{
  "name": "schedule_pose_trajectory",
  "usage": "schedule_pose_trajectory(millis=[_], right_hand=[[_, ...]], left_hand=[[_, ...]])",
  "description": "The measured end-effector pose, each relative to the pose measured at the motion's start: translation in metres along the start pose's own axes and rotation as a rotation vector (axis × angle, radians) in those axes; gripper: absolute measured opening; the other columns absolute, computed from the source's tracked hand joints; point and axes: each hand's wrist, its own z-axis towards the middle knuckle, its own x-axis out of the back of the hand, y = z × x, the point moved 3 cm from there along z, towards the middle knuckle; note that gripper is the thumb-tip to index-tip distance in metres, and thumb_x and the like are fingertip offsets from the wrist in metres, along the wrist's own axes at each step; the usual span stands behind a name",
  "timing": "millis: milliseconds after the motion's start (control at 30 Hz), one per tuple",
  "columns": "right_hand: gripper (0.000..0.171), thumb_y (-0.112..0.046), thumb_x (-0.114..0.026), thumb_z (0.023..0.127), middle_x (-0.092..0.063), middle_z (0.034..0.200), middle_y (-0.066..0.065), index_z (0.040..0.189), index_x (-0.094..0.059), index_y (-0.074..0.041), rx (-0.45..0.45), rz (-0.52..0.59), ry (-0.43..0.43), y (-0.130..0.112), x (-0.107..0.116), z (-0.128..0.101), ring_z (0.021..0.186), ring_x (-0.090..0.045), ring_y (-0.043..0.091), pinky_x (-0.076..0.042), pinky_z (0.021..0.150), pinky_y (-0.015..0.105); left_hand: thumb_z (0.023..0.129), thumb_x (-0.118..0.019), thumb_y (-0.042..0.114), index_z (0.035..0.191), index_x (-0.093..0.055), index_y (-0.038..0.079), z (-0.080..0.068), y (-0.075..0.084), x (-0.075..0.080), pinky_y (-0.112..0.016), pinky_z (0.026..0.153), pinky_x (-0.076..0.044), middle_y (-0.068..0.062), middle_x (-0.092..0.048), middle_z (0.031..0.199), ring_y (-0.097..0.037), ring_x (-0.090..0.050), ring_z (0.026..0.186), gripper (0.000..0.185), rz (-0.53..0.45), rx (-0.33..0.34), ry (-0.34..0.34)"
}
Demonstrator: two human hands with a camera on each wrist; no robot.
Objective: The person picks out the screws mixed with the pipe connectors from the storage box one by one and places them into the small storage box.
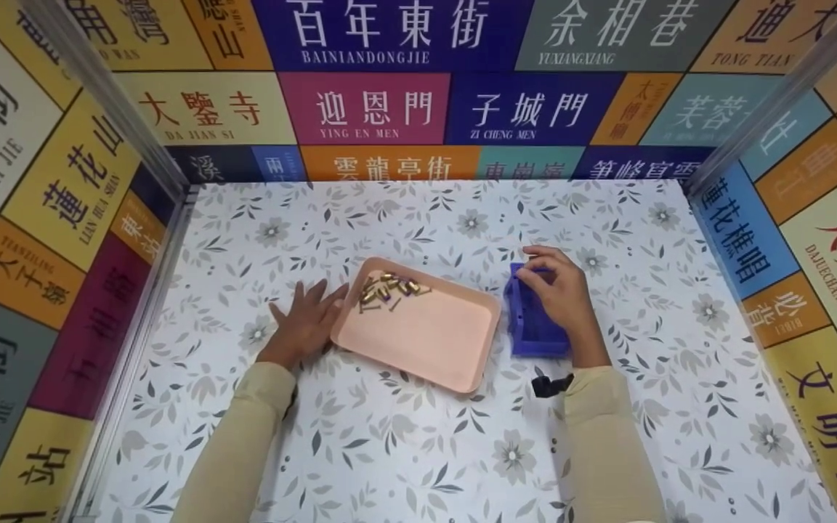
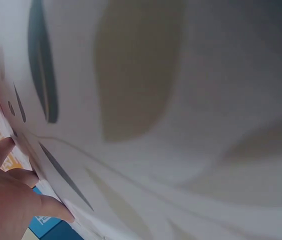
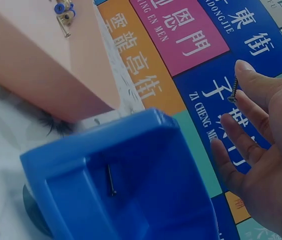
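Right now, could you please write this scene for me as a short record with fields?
Left hand: fingers spread on the floral surface, beside the peach tray
Right hand: pinches a dark screw near the blue bin
Tray contents: loose screws and gold-coloured pieces, toward its far left corner
Bin contents: one screw visible

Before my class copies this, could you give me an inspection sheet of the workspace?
Surface: white tabletop, leaf-and-flower pattern.
Job's things: peach tray holds screws and brass-coloured fittings; blue bin, right of it, holds a dark screw.
Clutter: nothing seen.
Hands: left hand beside the tray, fingers spread, contact unclear; right hand pinches another screw over the bin.
Cables: nothing seen.
Surroundings: sign-covered walls left, right and at the far side.
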Motion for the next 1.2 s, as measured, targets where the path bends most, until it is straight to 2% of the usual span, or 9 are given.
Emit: schedule_pose_trajectory(millis=[100,233,367,500,633,933,1200], right_hand=[[0.009,0.002,-0.073,0.091,-0.067,0.129,0.024,0.091,-0.071,0.012,-0.022,0.002,0.001,0.005,0.004,-0.002,0.108,-0.062,-0.005,-0.052,0.087,0.010],[0.009,0.003,-0.073,0.091,-0.067,0.128,0.025,0.091,-0.071,0.012,-0.032,0.001,0.011,0.009,0.007,-0.004,0.114,-0.066,0.023,-0.050,0.086,0.009],[0.007,0.005,-0.072,0.091,-0.066,0.128,0.028,0.091,-0.071,0.012,-0.032,-0.023,0.012,0.010,0.007,-0.006,0.120,-0.061,0.043,-0.048,0.088,0.007],[0.008,0.003,-0.072,0.092,-0.066,0.128,0.027,0.091,-0.071,0.011,-0.029,-0.035,0.011,0.010,0.007,-0.007,0.118,-0.062,0.043,-0.047,0.088,0.007],[0.008,0.002,-0.073,0.092,-0.068,0.127,0.025,0.091,-0.072,0.010,-0.017,-0.035,0.013,0.010,0.007,-0.009,0.114,-0.062,0.043,-0.048,0.086,0.008],[0.010,0.001,-0.073,0.092,-0.067,0.127,0.026,0.090,-0.071,0.010,-0.032,-0.048,0.020,0.018,0.010,-0.010,0.120,-0.062,0.041,-0.046,0.087,0.007],[0.012,-0.015,-0.078,0.092,-0.071,0.128,0.007,0.090,-0.075,-0.004,-0.057,-0.160,0.021,0.057,0.019,-0.007,0.122,-0.065,0.026,-0.045,0.089,0.007]], left_hand=[[0.104,-0.009,0.068,0.159,-0.029,0.045,0.000,-0.001,-0.001,-0.082,0.108,0.016,-0.004,-0.013,0.173,-0.043,0.011,0.158,0.064,0.010,0.001,-0.001],[0.104,-0.009,0.068,0.158,-0.034,0.043,0.000,-0.001,-0.001,-0.081,0.108,0.017,-0.004,-0.012,0.174,-0.042,0.012,0.158,0.065,-0.001,0.005,-0.002],[0.104,-0.010,0.069,0.160,-0.025,0.046,0.000,-0.001,-0.001,-0.083,0.107,0.016,-0.005,-0.012,0.173,-0.044,0.012,0.158,0.062,0.011,-0.011,-0.004],[0.103,-0.011,0.070,0.161,-0.013,0.050,0.000,-0.002,-0.001,-0.086,0.105,0.014,-0.006,-0.013,0.173,-0.046,0.011,0.157,0.060,0.025,-0.036,-0.006],[0.104,-0.012,0.070,0.160,-0.009,0.053,0.000,-0.002,-0.002,-0.086,0.105,0.014,-0.007,-0.012,0.173,-0.047,0.011,0.157,0.059,0.036,-0.040,-0.015],[0.101,-0.012,0.074,0.159,-0.012,0.055,0.005,-0.004,-0.004,-0.086,0.104,0.016,-0.007,-0.010,0.174,-0.047,0.013,0.156,0.061,0.042,-0.006,-0.029],[0.101,-0.013,0.074,0.160,-0.014,0.053,0.003,-0.002,-0.003,-0.085,0.105,0.016,-0.006,-0.010,0.174,-0.047,0.013,0.156,0.062,0.030,-0.011,-0.019]])
